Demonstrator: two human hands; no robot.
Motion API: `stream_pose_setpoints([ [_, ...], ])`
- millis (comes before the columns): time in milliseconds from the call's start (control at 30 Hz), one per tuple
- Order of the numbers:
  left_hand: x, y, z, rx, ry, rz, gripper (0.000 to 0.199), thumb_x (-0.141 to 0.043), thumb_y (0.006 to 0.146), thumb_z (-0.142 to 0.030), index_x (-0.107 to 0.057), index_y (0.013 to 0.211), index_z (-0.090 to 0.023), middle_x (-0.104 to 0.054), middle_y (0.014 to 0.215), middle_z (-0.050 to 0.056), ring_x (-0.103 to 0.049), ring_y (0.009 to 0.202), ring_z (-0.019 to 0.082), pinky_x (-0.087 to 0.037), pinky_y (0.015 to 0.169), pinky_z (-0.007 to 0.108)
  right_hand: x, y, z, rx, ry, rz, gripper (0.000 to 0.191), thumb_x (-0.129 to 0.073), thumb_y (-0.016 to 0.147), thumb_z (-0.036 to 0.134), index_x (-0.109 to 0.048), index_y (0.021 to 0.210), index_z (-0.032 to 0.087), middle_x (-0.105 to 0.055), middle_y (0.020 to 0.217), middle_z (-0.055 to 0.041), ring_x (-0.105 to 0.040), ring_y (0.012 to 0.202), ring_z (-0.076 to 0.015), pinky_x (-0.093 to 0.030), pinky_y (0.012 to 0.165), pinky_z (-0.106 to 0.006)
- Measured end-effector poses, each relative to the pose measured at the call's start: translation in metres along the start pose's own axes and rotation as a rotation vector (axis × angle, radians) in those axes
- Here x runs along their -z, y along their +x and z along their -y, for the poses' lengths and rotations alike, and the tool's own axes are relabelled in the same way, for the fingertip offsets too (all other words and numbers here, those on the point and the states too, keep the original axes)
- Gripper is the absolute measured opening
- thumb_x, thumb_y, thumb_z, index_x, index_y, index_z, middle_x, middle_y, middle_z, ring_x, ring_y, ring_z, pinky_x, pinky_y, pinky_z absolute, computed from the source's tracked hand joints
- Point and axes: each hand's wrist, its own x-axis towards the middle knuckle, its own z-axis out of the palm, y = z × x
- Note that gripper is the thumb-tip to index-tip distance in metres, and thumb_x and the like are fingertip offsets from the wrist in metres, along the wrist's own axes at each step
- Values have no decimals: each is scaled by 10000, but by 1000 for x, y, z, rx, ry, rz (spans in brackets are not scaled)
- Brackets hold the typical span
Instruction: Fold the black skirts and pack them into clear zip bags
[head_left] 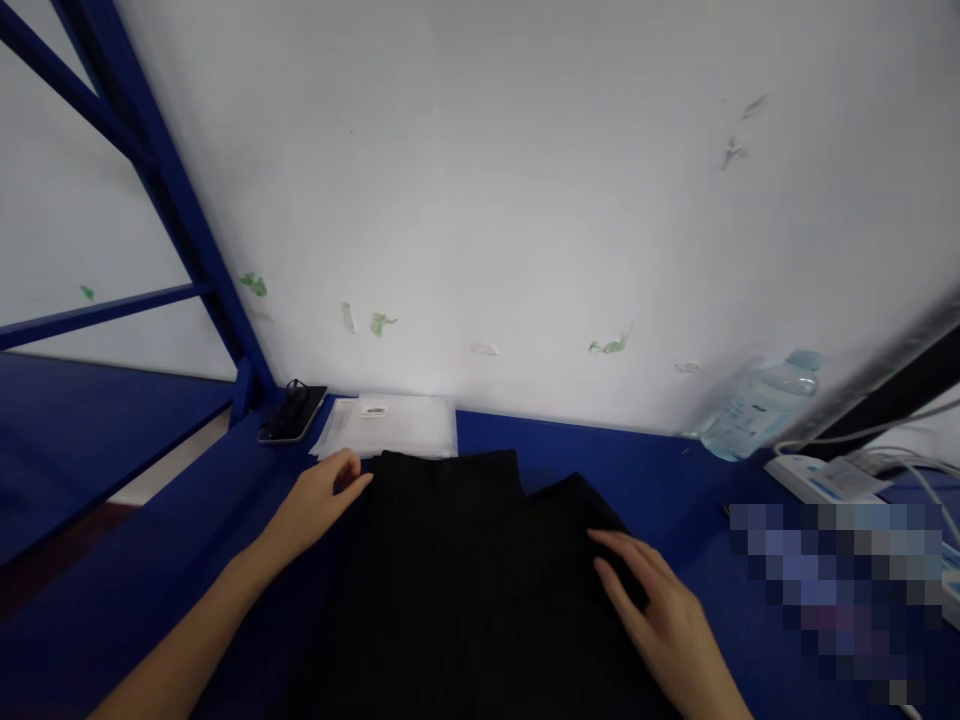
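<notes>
A black cloth garment [480, 580] lies spread on the blue table [592, 450], reaching down past the lower edge of the view. Its top edge is uneven, with a notch right of the middle. At its upper left corner is my left hand [326, 500], thumb and fingers curled toward each other by the cloth's edge; whether cloth is pinched there is hard to see. My right hand [660, 600] rests on the right side of the garment, thumb and fingers apart, with nothing gripped between them.
Behind the garment lies a stack of white plastic bags [397, 425], with a phone and glasses [296, 413] to its left. A bottle [761, 405] leans at the back right, near a power strip [825, 480] and cables. A blue frame [180, 220] stands left, before a white wall.
</notes>
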Motion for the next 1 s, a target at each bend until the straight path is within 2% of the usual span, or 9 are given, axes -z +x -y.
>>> stream_pose_setpoints([
  [133,7,14,7,-37,-3,-24,242,-530,862,-392,-571,1025,-218,-573,927,16,-536,731,177,-446,730,310,12,32,24,-4,13,-186,268,-509,922,443,-667,1030,256,-694,1024,-52,-656,960,-229,-519,885,-390],
  [200,6,19,6,-74,-12,2,263,-550,854,-388,-606,1050,-221,-589,1019,29,-537,739,168,-455,740,307,7,55,38,84,22,-68,249,-498,931,414,-680,991,255,-704,990,-47,-654,945,-227,-518,860,-380],
  [300,2,25,0,-121,-27,30,236,-553,857,-375,-647,999,-211,-622,965,27,-542,725,168,-464,734,308,-16,86,51,169,6,95,240,-492,935,336,-669,1055,226,-705,964,-58,-641,928,-227,-515,833,-384],
  [400,-2,27,-6,-149,-32,20,211,-530,878,-332,-658,985,-202,-632,929,31,-569,784,185,-468,775,326,-42,107,54,193,4,158,243,-576,889,318,-664,1095,224,-697,868,-38,-633,852,-221,-519,784,-378],
  [500,0,25,-8,-171,-33,8,193,-529,881,-298,-657,993,-206,-638,955,35,-588,831,192,-475,802,334,-53,114,55,217,27,186,147,-597,867,262,-687,978,228,-686,811,-18,-627,807,-205,-515,773,-366],
  [633,12,6,-11,-194,-33,-34,157,-507,899,-289,-641,902,-209,-630,934,36,-598,895,207,-477,836,346,-38,102,60,235,73,183,104,-580,863,200,-667,909,231,-684,836,-12,-624,824,-192,-510,792,-357],
  [767,21,-37,-16,-256,-18,-56,133,-502,927,-282,-629,937,-245,-638,1033,32,-586,1032,216,-459,939,371,-13,68,59,250,119,189,133,-556,882,188,-642,952,261,-666,924,-10,-618,897,-187,-505,813,-348],
  [900,13,-78,-14,-322,-13,46,114,-513,936,-263,-625,953,-271,-658,1174,17,-531,1228,226,-449,1034,405,-8,30,52,274,96,274,155,-524,905,172,-628,967,269,-657,962,-18,-600,942,-199,-495,837,-370],
  [1000,5,-91,-9,-302,-5,142,117,-512,941,-285,-627,954,-273,-666,1223,14,-472,1322,239,-381,1111,481,-11,16,48,282,60,317,180,-501,914,164,-636,968,270,-671,950,-19,-603,933,-204,-497,829,-379],
])
